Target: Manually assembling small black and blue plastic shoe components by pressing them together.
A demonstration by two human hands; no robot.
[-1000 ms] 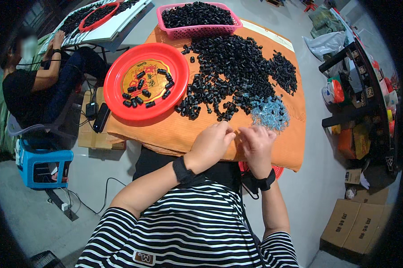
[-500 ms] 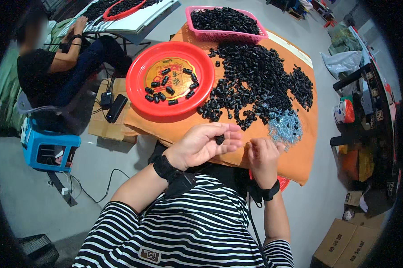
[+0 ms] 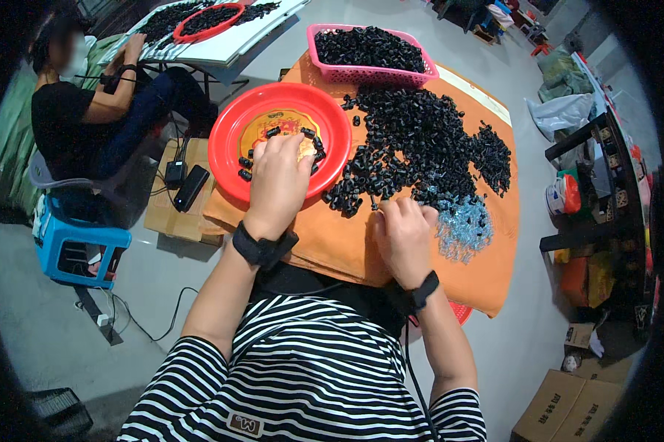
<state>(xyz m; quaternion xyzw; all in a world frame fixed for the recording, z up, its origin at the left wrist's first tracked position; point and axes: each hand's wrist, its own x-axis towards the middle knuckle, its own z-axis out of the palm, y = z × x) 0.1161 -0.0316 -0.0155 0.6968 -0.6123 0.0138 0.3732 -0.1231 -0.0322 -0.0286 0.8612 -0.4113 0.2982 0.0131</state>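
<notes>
My left hand (image 3: 280, 177) is palm down over the red plate (image 3: 221, 166), with its fingers stretched toward the plate's middle. Its palm is hidden. Small black cylindrical parts (image 3: 273, 132) lie in the plate around my fingertips. My right hand (image 3: 404, 236) is closed in a pinch at the near edge of a big heap of black plastic parts (image 3: 413, 132). A small dark part (image 3: 374, 201) shows at its fingertips; its exact kind is too small to tell. Beside that hand, to the right, lies a pile of clear bluish small pieces (image 3: 464, 232).
A pink basket (image 3: 376, 74) full of black parts stands at the table's far edge. Thin black pieces (image 3: 492, 158) lie to the right on the orange cloth (image 3: 339, 247). At the left, a co-worker (image 3: 89, 110) sits at a white table (image 3: 251, 37). A blue stool (image 3: 82, 243) stands below.
My left hand has turned from palm up, with a black part in it, to palm down over the red plate. My right hand has moved left and forward to the heap's edge.
</notes>
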